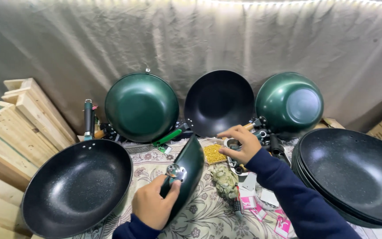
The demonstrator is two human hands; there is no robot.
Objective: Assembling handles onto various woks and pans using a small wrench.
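My left hand (153, 204) grips a green wok (190, 168) held on edge over the patterned cloth, with a metal bracket (175, 171) on its rim by my thumb. My right hand (240, 142) reaches to the back, its fingers pinching a small metal part (231, 143) among loose handle hardware. A tray of small yellow pieces (214, 153) lies just left of that hand.
A black-lined wok with a handle (77, 186) lies at the left. Three woks (141, 106) (219, 102) (289, 102) lean on the curtain. Stacked black pans (354, 172) fill the right. Wooden planks (18, 124) stand far left. Pink packets (261, 212) and a crumpled wrapper (224, 180) lie on the cloth.
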